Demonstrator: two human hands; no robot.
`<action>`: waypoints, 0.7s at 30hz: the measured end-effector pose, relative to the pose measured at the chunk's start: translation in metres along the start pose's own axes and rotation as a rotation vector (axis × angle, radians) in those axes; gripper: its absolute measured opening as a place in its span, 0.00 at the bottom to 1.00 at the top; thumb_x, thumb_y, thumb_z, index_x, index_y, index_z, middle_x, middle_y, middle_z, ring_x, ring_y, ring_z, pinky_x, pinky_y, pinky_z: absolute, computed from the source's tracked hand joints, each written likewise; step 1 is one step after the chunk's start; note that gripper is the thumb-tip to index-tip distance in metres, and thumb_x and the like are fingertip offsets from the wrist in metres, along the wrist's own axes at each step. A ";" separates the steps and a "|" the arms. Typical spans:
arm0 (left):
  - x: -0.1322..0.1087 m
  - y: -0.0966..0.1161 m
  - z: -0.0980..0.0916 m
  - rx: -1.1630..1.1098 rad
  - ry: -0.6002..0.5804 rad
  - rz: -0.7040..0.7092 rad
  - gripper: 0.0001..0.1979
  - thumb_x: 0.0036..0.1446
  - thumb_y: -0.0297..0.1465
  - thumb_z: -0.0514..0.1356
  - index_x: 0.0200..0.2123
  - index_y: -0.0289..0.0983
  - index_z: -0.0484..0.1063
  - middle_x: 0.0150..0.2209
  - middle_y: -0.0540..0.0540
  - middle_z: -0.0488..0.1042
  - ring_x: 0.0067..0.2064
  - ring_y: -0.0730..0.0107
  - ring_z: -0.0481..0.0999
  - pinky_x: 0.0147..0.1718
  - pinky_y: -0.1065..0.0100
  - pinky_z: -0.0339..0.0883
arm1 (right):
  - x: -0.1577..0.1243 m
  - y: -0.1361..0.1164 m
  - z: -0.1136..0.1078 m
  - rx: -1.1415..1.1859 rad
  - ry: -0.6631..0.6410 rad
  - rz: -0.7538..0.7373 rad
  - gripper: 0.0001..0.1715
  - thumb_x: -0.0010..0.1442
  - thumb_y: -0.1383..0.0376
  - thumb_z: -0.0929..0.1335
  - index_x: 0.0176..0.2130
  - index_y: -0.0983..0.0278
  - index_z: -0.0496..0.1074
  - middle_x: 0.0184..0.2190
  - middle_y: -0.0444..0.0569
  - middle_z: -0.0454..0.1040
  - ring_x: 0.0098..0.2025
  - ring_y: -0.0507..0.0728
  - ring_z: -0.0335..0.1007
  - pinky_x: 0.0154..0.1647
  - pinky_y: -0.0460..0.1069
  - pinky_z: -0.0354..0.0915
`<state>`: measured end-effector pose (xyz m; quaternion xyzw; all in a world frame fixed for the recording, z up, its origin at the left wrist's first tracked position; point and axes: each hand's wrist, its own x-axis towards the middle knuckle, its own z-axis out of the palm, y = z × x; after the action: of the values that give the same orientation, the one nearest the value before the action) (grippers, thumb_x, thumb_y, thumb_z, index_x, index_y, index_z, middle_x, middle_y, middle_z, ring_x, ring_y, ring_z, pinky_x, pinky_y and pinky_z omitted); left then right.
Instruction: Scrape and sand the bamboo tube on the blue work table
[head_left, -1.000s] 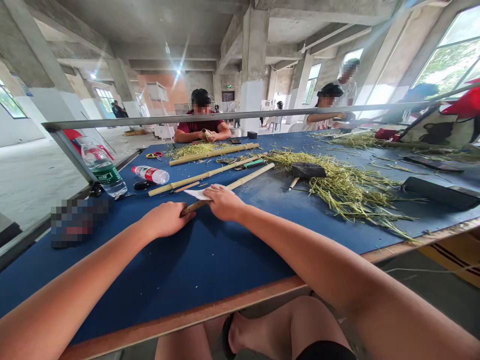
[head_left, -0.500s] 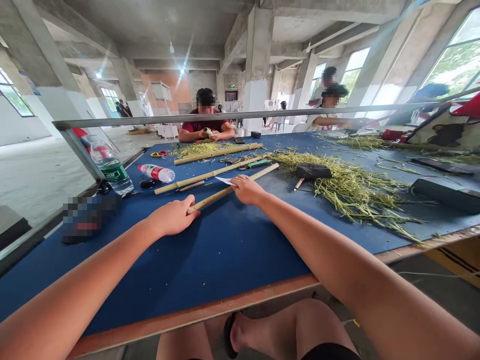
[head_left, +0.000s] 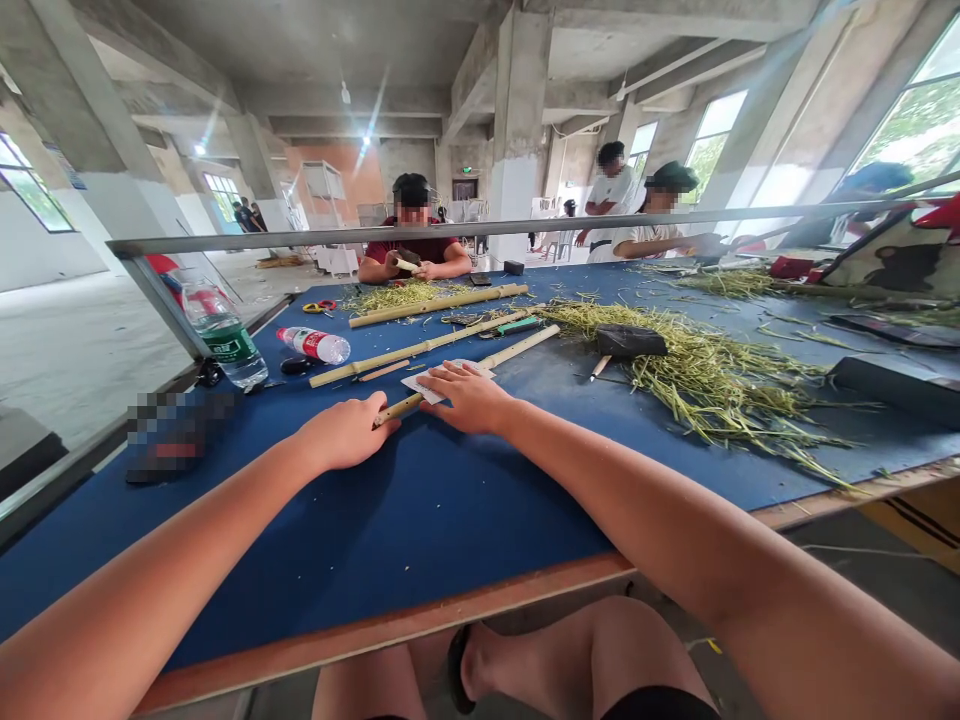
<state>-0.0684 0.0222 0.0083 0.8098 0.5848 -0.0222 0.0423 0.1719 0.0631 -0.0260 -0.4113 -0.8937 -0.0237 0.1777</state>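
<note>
My left hand (head_left: 351, 432) is closed round the near end of a thin bamboo pole (head_left: 529, 344), which slants away to the right across the blue table (head_left: 337, 580). Over the pole's middle lies a white sheet, likely paper (head_left: 411, 382). My right hand (head_left: 469, 398) rests flat on it, fingers stretched out and spread, pressing it against the pole; the part beneath is hidden. Just beyond, a second bamboo pole (head_left: 405, 352) lies nearly parallel, with a short wooden strip (head_left: 385, 371) beside it. A green-handled tool (head_left: 519, 326) is past my right hand.
Bamboo shavings (head_left: 697, 380) spread right, with a dark block (head_left: 631, 341) and a wood-handled tool (head_left: 600, 368). Bottles (head_left: 229, 345) stand and lie left, near scissors (head_left: 319, 306). A metal rail (head_left: 465, 232) crosses the far side; a co-worker (head_left: 412, 245) sits behind it.
My right hand has slid toward my left hand along the pole. Its fingers have gone from gripping the sheet to lying spread over it. My left hand has stayed put.
</note>
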 end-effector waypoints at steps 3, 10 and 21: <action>-0.001 0.001 -0.001 -0.003 -0.009 -0.009 0.22 0.65 0.52 0.46 0.45 0.43 0.67 0.40 0.39 0.82 0.37 0.52 0.80 0.28 0.63 0.59 | 0.002 -0.005 -0.001 0.024 -0.013 -0.047 0.32 0.74 0.46 0.57 0.68 0.57 0.65 0.67 0.50 0.67 0.71 0.65 0.56 0.71 0.63 0.48; -0.001 0.001 -0.003 0.013 -0.019 -0.015 0.23 0.65 0.53 0.45 0.42 0.43 0.68 0.39 0.40 0.81 0.37 0.53 0.78 0.30 0.63 0.58 | 0.004 0.033 -0.006 0.005 -0.012 0.057 0.28 0.76 0.52 0.54 0.63 0.55 0.71 0.64 0.47 0.72 0.68 0.63 0.62 0.69 0.60 0.52; -0.001 0.001 -0.004 -0.004 -0.026 -0.019 0.24 0.65 0.53 0.45 0.42 0.43 0.69 0.38 0.40 0.81 0.35 0.55 0.77 0.29 0.63 0.57 | 0.003 0.035 -0.003 -0.039 -0.028 -0.001 0.35 0.73 0.45 0.59 0.67 0.62 0.67 0.65 0.53 0.70 0.68 0.65 0.60 0.70 0.60 0.51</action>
<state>-0.0675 0.0210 0.0122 0.8037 0.5920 -0.0320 0.0512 0.1965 0.0877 -0.0256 -0.4148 -0.8956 -0.0355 0.1569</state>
